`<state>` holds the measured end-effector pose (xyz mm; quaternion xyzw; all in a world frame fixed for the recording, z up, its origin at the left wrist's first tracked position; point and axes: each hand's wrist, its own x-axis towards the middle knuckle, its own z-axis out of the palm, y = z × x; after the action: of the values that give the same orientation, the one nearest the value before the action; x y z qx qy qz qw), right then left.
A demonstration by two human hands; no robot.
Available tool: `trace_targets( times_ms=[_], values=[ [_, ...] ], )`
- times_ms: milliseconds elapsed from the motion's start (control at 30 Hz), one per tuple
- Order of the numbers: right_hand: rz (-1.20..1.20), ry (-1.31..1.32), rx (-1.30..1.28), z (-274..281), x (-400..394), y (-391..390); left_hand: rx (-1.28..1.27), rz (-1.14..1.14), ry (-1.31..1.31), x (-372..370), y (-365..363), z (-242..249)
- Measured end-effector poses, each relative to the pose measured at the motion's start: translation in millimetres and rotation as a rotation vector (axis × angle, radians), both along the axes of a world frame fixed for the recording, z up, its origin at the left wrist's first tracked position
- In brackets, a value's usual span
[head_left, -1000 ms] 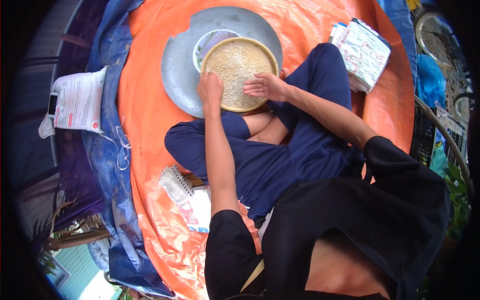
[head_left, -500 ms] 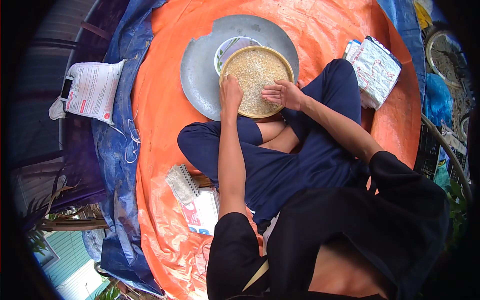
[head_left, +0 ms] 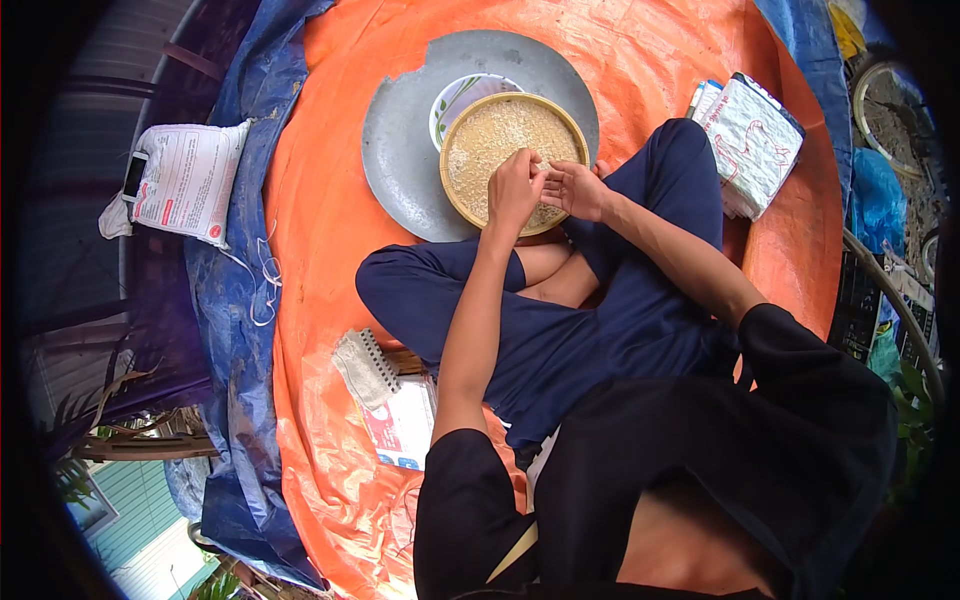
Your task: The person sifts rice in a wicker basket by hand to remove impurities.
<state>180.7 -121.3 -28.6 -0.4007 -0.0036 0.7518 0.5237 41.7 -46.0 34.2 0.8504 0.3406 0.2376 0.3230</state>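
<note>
A round, yellow-rimmed sieve [head_left: 477, 130] holds pale grains and rests partly over a white bowl with a green leaf pattern [head_left: 446, 104], on a large grey metal tray [head_left: 395, 150]. Over the sieve's grains, my left hand [head_left: 515, 190] has its fingers pinched together beside my right hand; what they hold, if anything, is too small to name. My right hand [head_left: 575, 190] is cupped with the palm turned up at the sieve's right edge, its fingers partly hidden by the left.
Orange sheeting [head_left: 330, 200] lies under my crossed legs. A spiral notebook [head_left: 365, 368] and papers sit at lower left, a folded white sack [head_left: 755, 140] at right. On the blue tarp's left side is a printed bag [head_left: 185, 185] with a phone [head_left: 134, 176].
My left hand has moved right, from the sieve's left rim to beside my right hand. The right hand's fingers have curled a little.
</note>
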Motion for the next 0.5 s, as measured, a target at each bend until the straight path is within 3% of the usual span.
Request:
trace_targets(
  times_ms=[500],
  values=[
    [0.083, -0.021, 0.072, 4.1, 0.7, -0.1, 0.091, 0.223, 0.114, -39.2, 47.3, -19.2]
  ],
)
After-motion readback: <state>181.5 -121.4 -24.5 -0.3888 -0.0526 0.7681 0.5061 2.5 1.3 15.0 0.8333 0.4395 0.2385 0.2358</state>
